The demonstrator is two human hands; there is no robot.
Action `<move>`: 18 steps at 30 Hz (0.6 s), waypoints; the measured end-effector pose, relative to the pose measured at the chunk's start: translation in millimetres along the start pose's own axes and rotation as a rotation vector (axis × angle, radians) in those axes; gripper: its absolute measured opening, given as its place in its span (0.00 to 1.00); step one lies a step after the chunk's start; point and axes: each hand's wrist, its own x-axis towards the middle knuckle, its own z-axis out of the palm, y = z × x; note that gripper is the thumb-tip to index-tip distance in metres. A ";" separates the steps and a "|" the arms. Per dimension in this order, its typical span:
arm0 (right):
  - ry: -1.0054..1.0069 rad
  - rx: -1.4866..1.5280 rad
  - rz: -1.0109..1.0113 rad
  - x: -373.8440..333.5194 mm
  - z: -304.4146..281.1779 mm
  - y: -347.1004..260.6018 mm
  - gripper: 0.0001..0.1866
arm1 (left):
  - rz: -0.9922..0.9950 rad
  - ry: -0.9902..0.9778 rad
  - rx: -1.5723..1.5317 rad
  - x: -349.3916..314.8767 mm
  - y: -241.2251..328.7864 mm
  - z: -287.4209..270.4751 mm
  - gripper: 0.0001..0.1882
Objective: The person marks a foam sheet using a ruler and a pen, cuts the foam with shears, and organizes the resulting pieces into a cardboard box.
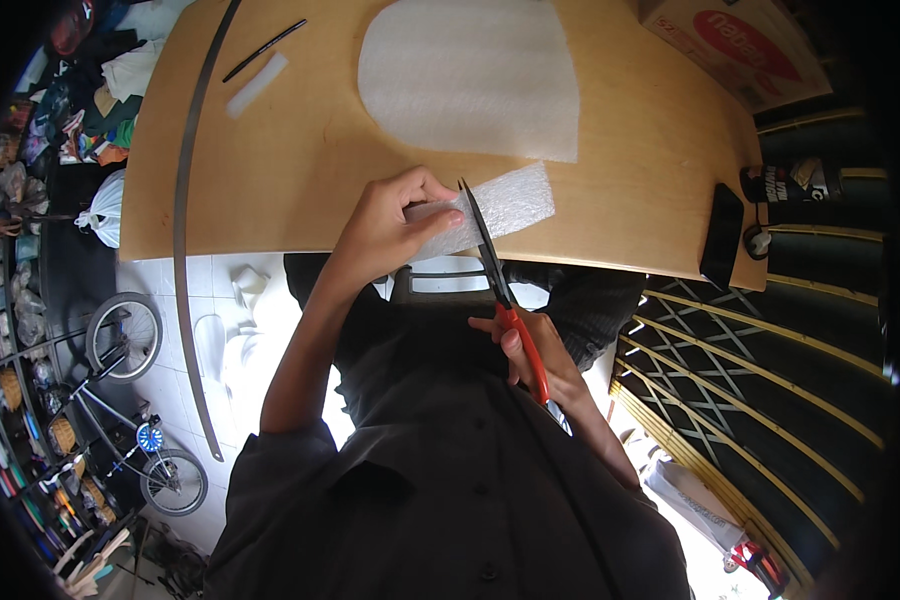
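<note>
My left hand [400,215] pinches the left end of a white foam sheet strip [518,200] just above the near table edge. In my right hand [540,355] are scissors [495,265] with red handles and dark blades. The blades point up and away from me and cross the strip just right of my left fingertips. They look nearly closed; whether the strip is cut through I cannot tell. Beyond the strip, a larger white foam sheet [470,80] with a rounded left side lies flat on the wooden table [300,180].
A long metal ruler [183,180] overhangs the table's near edge at left. Beside it lie a black pen [265,50] and a small white foam piece [257,86]. A cardboard box [740,50] and a black phone-like slab [722,236] are at right. A bicycle [120,430] stands lower left.
</note>
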 end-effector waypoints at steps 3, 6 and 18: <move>-0.047 0.061 0.039 0.5 -4.3 -8.3 0.52 | 0.021 -0.024 0.025 1.1 -0.1 -3.0 0.10; -0.034 0.107 0.042 1.5 -1.5 -3.0 0.51 | 0.049 -0.026 0.044 0.1 1.2 -2.1 0.10; 0.034 0.096 0.049 0.8 4.0 -8.8 0.47 | 0.044 -0.044 0.010 3.5 3.3 -0.1 0.11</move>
